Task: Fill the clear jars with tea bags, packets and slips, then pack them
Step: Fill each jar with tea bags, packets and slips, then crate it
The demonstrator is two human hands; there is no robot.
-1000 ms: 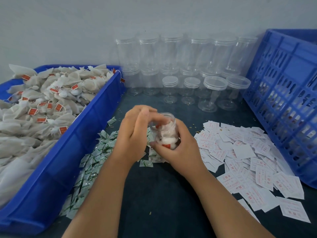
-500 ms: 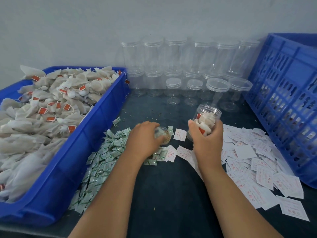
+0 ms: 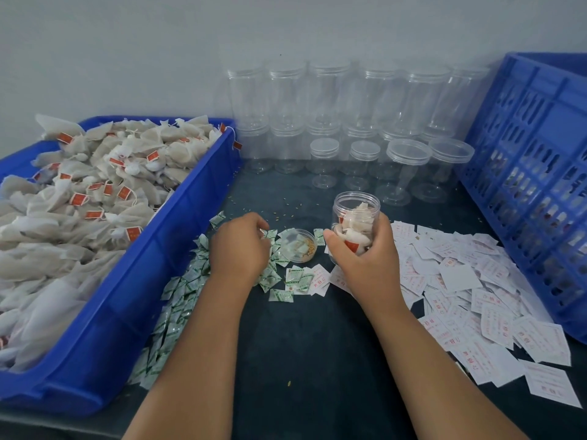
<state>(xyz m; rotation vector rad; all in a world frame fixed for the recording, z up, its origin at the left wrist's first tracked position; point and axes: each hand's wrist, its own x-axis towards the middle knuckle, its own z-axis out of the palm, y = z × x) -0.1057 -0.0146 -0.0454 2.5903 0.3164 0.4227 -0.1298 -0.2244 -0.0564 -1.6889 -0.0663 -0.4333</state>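
right hand [image 3: 365,260] clenched round clear plastic jar [image 3: 355,206], jar upright, mouth open, part filled with white tea bags [image 3: 357,238], at inner edge of white red-printed slips [image 3: 476,296]; on dark table [image 3: 301,344] or just above it, cannot tell

left hand [image 3: 239,247] knuckles up, fingers curled down into small green-and-white packets [image 3: 178,300]; whether it pinches one, cannot tell

clear round lid [image 3: 298,247] between hands, grains in it

blue plastic tray [image 3: 104,328] left, heaped with bags; blue slatted crate [image 3: 536,147] right; empty lidded jars [image 3: 324,100] at back
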